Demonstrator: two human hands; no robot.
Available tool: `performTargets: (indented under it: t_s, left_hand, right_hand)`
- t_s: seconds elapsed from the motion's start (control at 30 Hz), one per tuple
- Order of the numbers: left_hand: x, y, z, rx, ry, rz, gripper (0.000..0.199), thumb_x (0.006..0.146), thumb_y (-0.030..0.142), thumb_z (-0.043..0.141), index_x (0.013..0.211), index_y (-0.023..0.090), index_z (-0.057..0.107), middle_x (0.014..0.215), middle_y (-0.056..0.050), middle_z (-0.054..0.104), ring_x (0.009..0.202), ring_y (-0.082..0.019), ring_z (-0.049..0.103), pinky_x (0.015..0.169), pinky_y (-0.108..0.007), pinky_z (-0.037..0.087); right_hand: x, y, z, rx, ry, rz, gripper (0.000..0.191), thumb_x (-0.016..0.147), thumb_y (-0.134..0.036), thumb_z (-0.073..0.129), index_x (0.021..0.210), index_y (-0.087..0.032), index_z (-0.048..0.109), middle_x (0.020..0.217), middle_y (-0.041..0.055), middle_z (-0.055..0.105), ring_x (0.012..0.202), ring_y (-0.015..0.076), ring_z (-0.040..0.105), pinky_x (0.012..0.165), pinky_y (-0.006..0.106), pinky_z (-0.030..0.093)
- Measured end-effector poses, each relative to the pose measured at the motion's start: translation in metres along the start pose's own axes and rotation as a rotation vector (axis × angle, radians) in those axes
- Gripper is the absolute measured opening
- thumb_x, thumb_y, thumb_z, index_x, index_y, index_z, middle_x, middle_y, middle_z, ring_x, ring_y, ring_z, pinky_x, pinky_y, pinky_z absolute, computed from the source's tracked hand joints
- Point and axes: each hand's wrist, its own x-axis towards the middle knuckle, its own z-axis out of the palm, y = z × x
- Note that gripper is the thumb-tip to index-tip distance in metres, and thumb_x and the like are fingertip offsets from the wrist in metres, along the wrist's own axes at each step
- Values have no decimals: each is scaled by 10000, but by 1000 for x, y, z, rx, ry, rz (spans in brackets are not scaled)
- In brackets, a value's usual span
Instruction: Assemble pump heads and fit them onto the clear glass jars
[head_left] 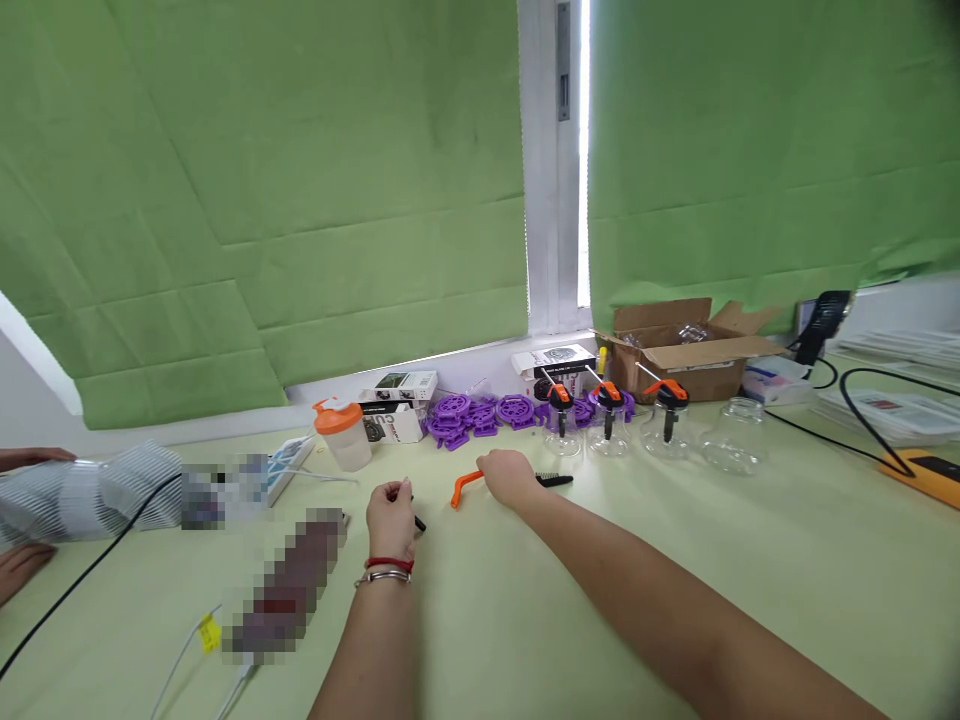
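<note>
My left hand is closed, fingers curled in a pinch on a small black part, whose end shows beside the hand. My right hand has its fingers closed on the end of an orange bent handle. Just right of that hand lies a black piece with a spring. Behind it stand several round glass jars, among them a glass jar with a black and orange top and a thin metal rod. An open glass jar without a top stands at the right end.
Purple plastic parts lie along the wall by small printed boxes. An orange-lidded cup, an open cardboard box, a power strip and cables surround the work area. Another person's hands touch a ribbed white roll at left.
</note>
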Motion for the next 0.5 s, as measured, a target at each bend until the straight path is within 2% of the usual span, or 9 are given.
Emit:
performTargets:
  t_s: [0.23,0.4,0.5]
  left_hand:
    - [10,-10,-4,229,10,40,86,698,240,588,676,171,540,671,-29,565,676,-195,532,671,-327,412]
    - [14,-10,-8,321,25,77,66,700,208,558,644,190,528,643,-34,548,684,-216,525,686,-337,401]
    - [18,-10,-10,351,28,86,62,709,214,542,652,192,531,655,-42,552,685,-222,519,678,-341,399]
  right_hand:
    - [10,-2,4,-56,-20,-26,264,775,2,483,905,-139,665,917,131,663,832,230,656,674,292,453]
    - [8,-9,8,-55,29,-26,263,816,-58,468,994,-162,631,989,121,624,819,197,649,671,268,462]
    - [5,-1,-1,-60,87,2,337,812,-79,473,1124,-173,554,1130,135,562,863,194,629,682,264,467]
